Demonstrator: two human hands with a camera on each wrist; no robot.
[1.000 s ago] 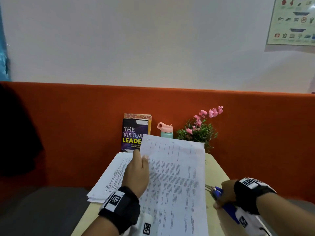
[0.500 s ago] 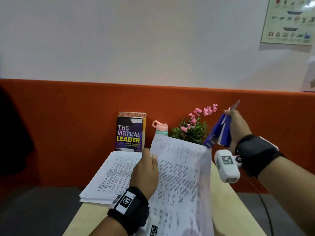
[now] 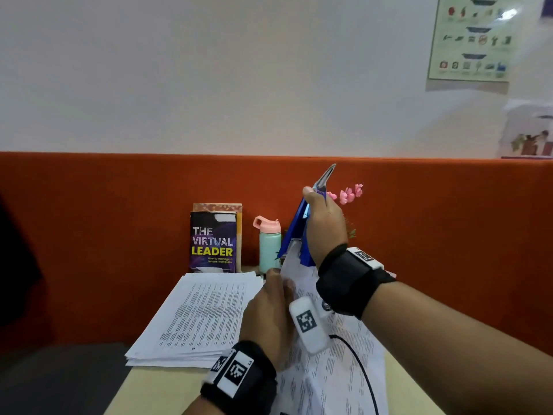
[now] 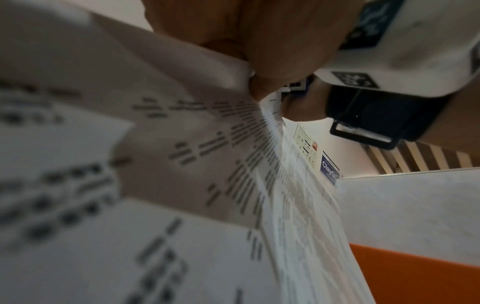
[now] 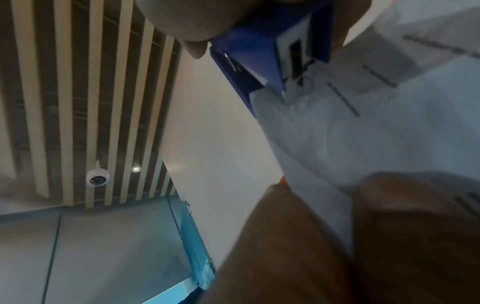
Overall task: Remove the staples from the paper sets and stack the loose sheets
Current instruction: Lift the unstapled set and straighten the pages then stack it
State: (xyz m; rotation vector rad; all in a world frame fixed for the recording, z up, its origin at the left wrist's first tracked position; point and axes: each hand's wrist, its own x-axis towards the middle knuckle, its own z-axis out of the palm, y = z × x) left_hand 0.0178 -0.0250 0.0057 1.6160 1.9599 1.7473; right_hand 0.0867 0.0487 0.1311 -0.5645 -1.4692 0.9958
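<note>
Right hand (image 3: 324,218): wrapped round a blue staple remover (image 3: 299,232), held steeply upright, metal tip pointing up and away, lower end down at the raised far corner of the paper set (image 3: 338,351). In the right wrist view, the tool's lower end meeting that crumpled corner; staple itself too small to make out.

Left hand (image 3: 269,319): pinching the same paper set just below that corner, thumb on one face and fingers behind, sheets fanning beneath in the left wrist view. Both hands close together, right above and slightly beyond left, the tool's long axis running up from the corner.

Likely step: levering the staple out at that corner; left hand nearer to steady the pages, right doing the prying. Risk judged: tearing the corner if pulled askew.

Leftward on the surface (image 3: 161,387): a stack of loose sheets (image 3: 197,319), printed, lying flat. Behind it against the orange partition (image 3: 104,235): a book (image 3: 213,242) reading "THE VIRTUAL LEADER", a mint bottle (image 3: 269,245) with pink lid, pink flowers (image 3: 350,193). Wall poster (image 3: 471,40): text illegible.
</note>
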